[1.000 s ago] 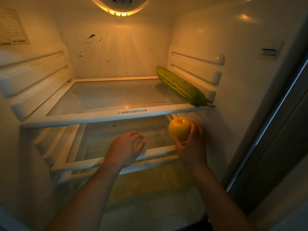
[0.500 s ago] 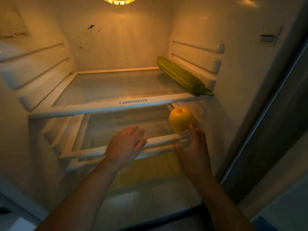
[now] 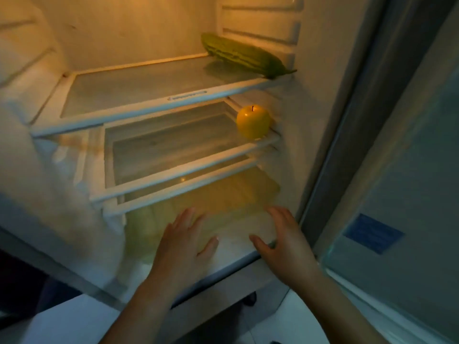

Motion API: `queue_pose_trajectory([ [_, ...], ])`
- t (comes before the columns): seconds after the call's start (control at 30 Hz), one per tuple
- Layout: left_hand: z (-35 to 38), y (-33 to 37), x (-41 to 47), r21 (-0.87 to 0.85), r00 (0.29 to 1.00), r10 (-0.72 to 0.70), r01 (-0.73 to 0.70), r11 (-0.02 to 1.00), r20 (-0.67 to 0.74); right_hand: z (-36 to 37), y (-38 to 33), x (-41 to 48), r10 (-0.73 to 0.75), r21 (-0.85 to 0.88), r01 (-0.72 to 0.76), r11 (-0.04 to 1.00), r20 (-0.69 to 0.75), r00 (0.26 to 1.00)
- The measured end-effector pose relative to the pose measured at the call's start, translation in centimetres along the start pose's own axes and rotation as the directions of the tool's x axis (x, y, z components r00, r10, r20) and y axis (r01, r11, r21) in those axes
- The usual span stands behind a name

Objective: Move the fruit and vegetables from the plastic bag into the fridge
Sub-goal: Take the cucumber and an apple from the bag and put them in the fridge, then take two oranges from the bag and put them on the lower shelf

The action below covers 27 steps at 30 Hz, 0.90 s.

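Both hands, left (image 3: pixel 182 247) and right (image 3: pixel 285 240), are spread wide and empty. The apple (image 3: pixel 253 121) sits on the middle shelf (image 3: pixel 188 167) at its right edge: rigid, smooth, probably light; cup it around the sides. The bitter gourd (image 3: pixel 244 57) lies on the upper shelf (image 3: pixel 154 109).
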<state>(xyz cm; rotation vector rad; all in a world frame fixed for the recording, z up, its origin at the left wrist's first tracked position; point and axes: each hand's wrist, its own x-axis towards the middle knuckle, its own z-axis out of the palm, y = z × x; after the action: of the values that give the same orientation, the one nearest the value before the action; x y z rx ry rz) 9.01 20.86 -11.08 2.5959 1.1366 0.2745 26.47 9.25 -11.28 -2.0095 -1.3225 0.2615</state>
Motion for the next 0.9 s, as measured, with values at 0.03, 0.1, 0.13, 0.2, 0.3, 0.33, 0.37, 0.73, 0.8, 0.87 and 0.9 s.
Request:
queue_pose_trajectory([
  [0.03,0.6,0.2,-0.9,-0.048,1.0,0.012,-0.011,0.999,0.024,0.0,0.1,-1.3,0.024,-0.005,-0.024,1.0,-0.001,1.0],
  [0.1,2.2,0.6,-2.0,-0.153,0.997,0.04,-0.028,0.988,0.072,0.0,0.5,-4.2,0.079,-0.026,-0.079,0.997,-0.008,0.997],
  [0.13,2.9,1.1,-2.5,-0.193,0.995,0.055,-0.037,0.981,0.089,-0.2,0.8,-5.7,0.11,-0.049,-0.11,0.993,-0.009,0.994],
  [0.2,4.5,2.4,-3.4,-0.237,0.985,0.095,-0.06,0.97,0.142,-0.7,1.5,-8.9,0.174,-0.098,-0.173,0.98,0.005,0.985],
  [0.3,6.4,5.3,-4.8,-0.286,0.938,0.222,-0.143,0.948,0.266,-2.1,2.7,-13.4,0.235,-0.136,-0.227,0.964,0.049,0.971],
  [0.33,7.0,6.3,-5.4,-0.303,0.913,0.266,-0.171,0.938,0.308,-2.7,3.1,-14.9,0.257,-0.149,-0.247,0.957,0.053,0.965],
  [0.37,7.5,7.3,-6.0,-0.313,0.889,0.311,-0.206,0.927,0.336,-3.3,3.6,-16.4,0.284,-0.165,-0.273,0.948,0.047,0.958],
  [0.73,11.9,21.0,-12.0,-0.33,0.763,0.506,-0.394,0.858,0.403,-11.1,8.8,-30.1,0.519,-0.145,-0.528,0.837,-0.098,0.849],
  [0.8,13.3,24.9,-13.6,-0.335,0.738,0.539,-0.428,0.839,0.405,-13.5,10.4,-33.2,0.534,-0.134,-0.547,0.826,-0.122,0.837],
  [0.87,15.2,29.2,-15.8,-0.365,0.705,0.572,-0.446,0.817,0.419,-16.2,12.1,-36.6,0.547,-0.128,-0.563,0.817,-0.14,0.825],
  [0.9,16.2,31.5,-17.0,-0.379,0.681,0.587,-0.453,0.807,0.437,-17.7,13.0,-38.4,0.554,-0.128,-0.571,0.811,-0.146,0.819],
])
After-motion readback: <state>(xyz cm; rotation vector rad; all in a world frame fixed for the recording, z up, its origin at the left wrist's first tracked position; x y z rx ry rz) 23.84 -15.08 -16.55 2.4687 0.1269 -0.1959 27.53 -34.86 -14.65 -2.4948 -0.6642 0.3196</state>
